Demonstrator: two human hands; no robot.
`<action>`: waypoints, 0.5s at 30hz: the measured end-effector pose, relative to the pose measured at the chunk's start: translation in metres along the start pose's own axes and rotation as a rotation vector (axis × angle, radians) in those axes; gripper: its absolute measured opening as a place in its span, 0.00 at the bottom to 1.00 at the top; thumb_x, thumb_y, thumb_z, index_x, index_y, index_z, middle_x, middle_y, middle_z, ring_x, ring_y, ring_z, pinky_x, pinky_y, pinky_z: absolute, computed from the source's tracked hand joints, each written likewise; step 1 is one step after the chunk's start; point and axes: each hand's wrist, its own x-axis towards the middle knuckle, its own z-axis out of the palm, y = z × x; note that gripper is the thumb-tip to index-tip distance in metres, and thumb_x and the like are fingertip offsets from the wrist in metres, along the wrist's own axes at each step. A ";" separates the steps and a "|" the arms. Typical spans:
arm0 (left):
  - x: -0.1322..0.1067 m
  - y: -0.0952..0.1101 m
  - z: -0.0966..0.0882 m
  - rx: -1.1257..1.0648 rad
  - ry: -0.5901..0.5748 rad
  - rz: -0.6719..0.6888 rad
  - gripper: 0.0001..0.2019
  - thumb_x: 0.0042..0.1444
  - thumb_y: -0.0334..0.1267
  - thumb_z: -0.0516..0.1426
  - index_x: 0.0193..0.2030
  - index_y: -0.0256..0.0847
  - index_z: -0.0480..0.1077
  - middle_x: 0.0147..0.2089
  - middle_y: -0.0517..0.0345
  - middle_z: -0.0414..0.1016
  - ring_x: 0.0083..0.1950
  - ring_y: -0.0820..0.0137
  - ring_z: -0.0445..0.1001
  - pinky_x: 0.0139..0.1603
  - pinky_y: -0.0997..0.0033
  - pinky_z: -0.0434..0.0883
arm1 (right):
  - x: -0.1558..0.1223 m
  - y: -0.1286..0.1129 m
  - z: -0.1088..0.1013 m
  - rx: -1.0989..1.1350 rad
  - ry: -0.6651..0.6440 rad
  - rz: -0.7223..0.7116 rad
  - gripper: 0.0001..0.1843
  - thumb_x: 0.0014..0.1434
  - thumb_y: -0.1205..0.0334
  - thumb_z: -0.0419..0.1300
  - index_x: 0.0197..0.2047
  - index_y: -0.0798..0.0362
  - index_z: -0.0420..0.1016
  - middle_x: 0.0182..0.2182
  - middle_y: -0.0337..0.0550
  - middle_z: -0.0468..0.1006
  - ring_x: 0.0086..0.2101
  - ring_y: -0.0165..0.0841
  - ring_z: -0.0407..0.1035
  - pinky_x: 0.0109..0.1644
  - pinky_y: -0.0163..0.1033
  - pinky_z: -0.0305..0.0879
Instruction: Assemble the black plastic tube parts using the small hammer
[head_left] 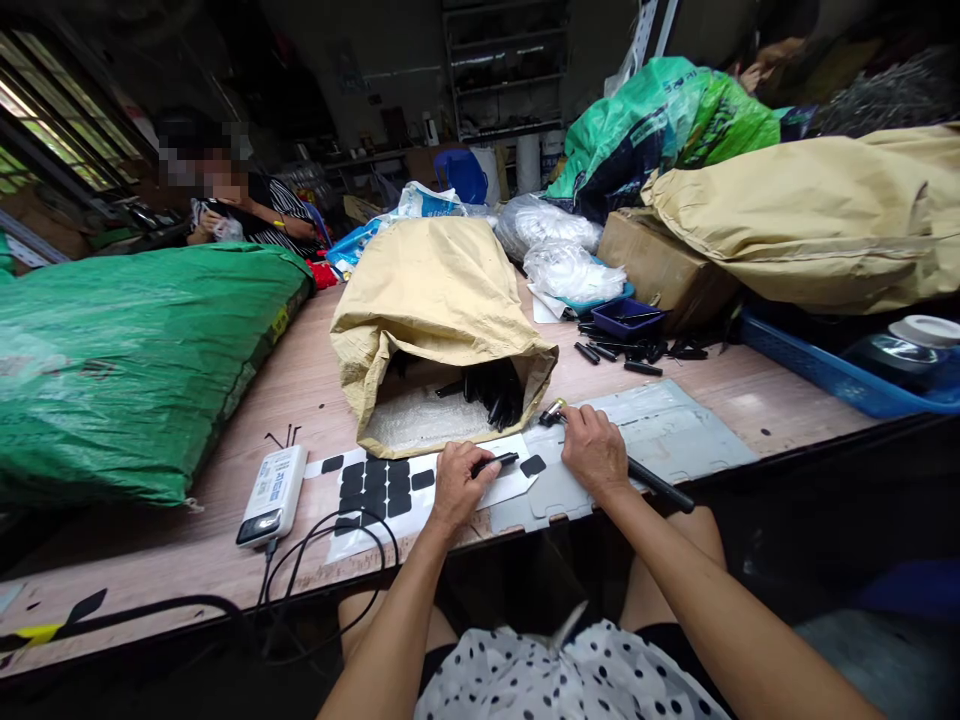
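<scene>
Sitting closest of all, your dotted white garment (517,680) shows well in front of the tan sack (442,275), and now out go both arms! Your left hand (457,485) is right before the sack's mouth, thumb and fingers pinching a small black piece (506,461). Your right hand (596,447), off the sack's front right corner, has its fingers wrapped round a black-handled tool (656,482); the handle slants back toward you, and a brass-coloured end pokes out beside the sack's edge.

Under your left hand, in front of the sack, lies a white sheet (335,545) dotted with black rounded squares (375,478). Under your right, a grey board (675,425) stretches off to the sack's right. Over on the sack's left front, a white power bank (276,490) trails a black cable (296,560).

Look into the sack itself: dark pieces (499,390) crowd its mouth! More black parts (643,369) scatter to its right, around a purple tray (626,320), with a cardboard box (660,265) behind them. A bulging green sack (135,360) fills the left side. Far beyond the tan sack, to its left, sits another person (277,210); straight behind, dim shelves (506,70).
</scene>
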 end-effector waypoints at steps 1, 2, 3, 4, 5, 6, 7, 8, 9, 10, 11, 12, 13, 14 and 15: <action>-0.002 0.002 -0.002 -0.011 0.022 0.016 0.08 0.61 0.43 0.59 0.39 0.45 0.77 0.39 0.57 0.78 0.48 0.60 0.69 0.54 0.57 0.64 | 0.000 0.000 0.000 -0.002 0.000 0.001 0.14 0.67 0.66 0.53 0.53 0.52 0.72 0.40 0.48 0.72 0.42 0.41 0.61 0.42 0.43 0.50; -0.005 0.004 -0.003 -0.024 0.047 0.043 0.08 0.62 0.44 0.58 0.39 0.45 0.77 0.40 0.56 0.78 0.48 0.60 0.69 0.55 0.56 0.64 | 0.000 0.000 0.000 -0.004 -0.001 0.002 0.14 0.66 0.66 0.53 0.53 0.52 0.72 0.40 0.48 0.72 0.42 0.41 0.61 0.42 0.43 0.50; -0.010 0.008 -0.005 -0.041 0.068 0.081 0.09 0.63 0.44 0.57 0.41 0.45 0.76 0.41 0.55 0.78 0.48 0.60 0.70 0.56 0.56 0.64 | 0.000 0.000 0.000 -0.006 -0.003 0.003 0.14 0.66 0.66 0.53 0.53 0.52 0.72 0.40 0.48 0.72 0.42 0.41 0.61 0.42 0.43 0.50; -0.018 0.013 -0.007 -0.067 0.076 0.125 0.09 0.63 0.44 0.56 0.42 0.45 0.76 0.42 0.54 0.78 0.48 0.60 0.70 0.56 0.56 0.64 | 0.000 0.000 0.000 -0.008 -0.005 0.003 0.14 0.66 0.65 0.53 0.53 0.52 0.72 0.40 0.48 0.72 0.42 0.41 0.61 0.41 0.43 0.50; -0.028 0.019 -0.007 -0.100 0.062 0.170 0.10 0.64 0.44 0.55 0.44 0.45 0.75 0.42 0.54 0.78 0.47 0.60 0.71 0.55 0.57 0.65 | 0.000 0.000 0.001 -0.009 -0.007 0.003 0.14 0.67 0.65 0.53 0.53 0.52 0.72 0.40 0.48 0.72 0.42 0.41 0.61 0.41 0.43 0.50; -0.041 0.026 -0.007 -0.139 0.020 0.213 0.11 0.65 0.44 0.55 0.46 0.45 0.75 0.42 0.53 0.78 0.46 0.61 0.72 0.53 0.57 0.66 | 0.001 0.000 0.001 -0.009 -0.008 0.002 0.14 0.67 0.65 0.52 0.53 0.52 0.72 0.40 0.48 0.72 0.42 0.41 0.61 0.41 0.43 0.50; -0.055 0.031 -0.004 -0.178 -0.049 0.249 0.11 0.65 0.45 0.55 0.48 0.45 0.75 0.42 0.52 0.78 0.45 0.61 0.73 0.52 0.58 0.67 | 0.001 0.000 0.001 -0.010 -0.008 0.002 0.14 0.67 0.65 0.52 0.53 0.52 0.72 0.40 0.48 0.72 0.42 0.41 0.61 0.41 0.43 0.50; -0.070 0.036 0.001 -0.210 -0.135 0.268 0.12 0.66 0.45 0.55 0.49 0.45 0.75 0.42 0.52 0.79 0.44 0.61 0.74 0.51 0.59 0.68 | 0.000 0.000 0.001 -0.010 -0.007 0.002 0.14 0.67 0.66 0.52 0.53 0.52 0.72 0.40 0.48 0.72 0.42 0.41 0.61 0.41 0.43 0.50; -0.084 0.038 0.008 -0.231 -0.226 0.263 0.12 0.66 0.46 0.55 0.49 0.46 0.75 0.41 0.52 0.79 0.44 0.62 0.75 0.50 0.60 0.68 | 0.000 0.000 0.001 -0.010 -0.005 0.002 0.14 0.67 0.66 0.51 0.53 0.52 0.72 0.40 0.48 0.72 0.42 0.41 0.61 0.41 0.43 0.50; -0.097 0.038 0.017 -0.239 -0.311 0.224 0.13 0.66 0.47 0.55 0.49 0.46 0.76 0.41 0.53 0.79 0.43 0.62 0.75 0.49 0.61 0.69 | 0.000 0.000 0.001 -0.008 -0.004 0.002 0.14 0.68 0.66 0.51 0.53 0.52 0.72 0.40 0.48 0.72 0.42 0.41 0.61 0.41 0.43 0.50; -0.109 0.034 0.028 -0.231 -0.379 0.147 0.13 0.65 0.48 0.55 0.49 0.47 0.76 0.40 0.53 0.80 0.42 0.63 0.76 0.48 0.62 0.69 | 0.000 0.000 0.001 -0.006 -0.003 0.002 0.14 0.67 0.66 0.51 0.53 0.52 0.72 0.40 0.48 0.72 0.42 0.41 0.61 0.41 0.43 0.50; -0.117 0.028 0.039 -0.207 -0.424 0.029 0.14 0.64 0.49 0.56 0.48 0.47 0.77 0.40 0.54 0.80 0.41 0.62 0.76 0.47 0.63 0.69 | 0.000 0.000 0.001 -0.003 -0.003 0.002 0.14 0.67 0.66 0.51 0.53 0.52 0.72 0.40 0.48 0.72 0.42 0.41 0.61 0.41 0.43 0.50; -0.123 0.019 0.052 -0.165 -0.446 -0.126 0.14 0.63 0.49 0.57 0.48 0.46 0.77 0.39 0.54 0.80 0.41 0.62 0.76 0.45 0.63 0.70 | 0.000 0.000 0.001 -0.001 -0.003 0.002 0.14 0.67 0.66 0.51 0.53 0.52 0.72 0.40 0.48 0.72 0.42 0.41 0.61 0.41 0.43 0.50; -0.127 0.009 0.063 -0.107 -0.458 -0.296 0.15 0.61 0.50 0.57 0.47 0.46 0.77 0.39 0.54 0.80 0.41 0.60 0.77 0.44 0.62 0.70 | 0.000 0.000 0.001 0.000 -0.003 0.001 0.14 0.67 0.66 0.51 0.53 0.52 0.72 0.40 0.48 0.72 0.42 0.41 0.61 0.41 0.43 0.50; -0.128 -0.002 0.074 -0.051 -0.470 -0.453 0.15 0.60 0.50 0.57 0.46 0.45 0.78 0.39 0.53 0.80 0.42 0.58 0.78 0.45 0.61 0.71 | 0.000 0.001 0.001 0.000 -0.003 0.000 0.14 0.67 0.66 0.51 0.54 0.52 0.72 0.40 0.48 0.72 0.42 0.41 0.61 0.41 0.43 0.50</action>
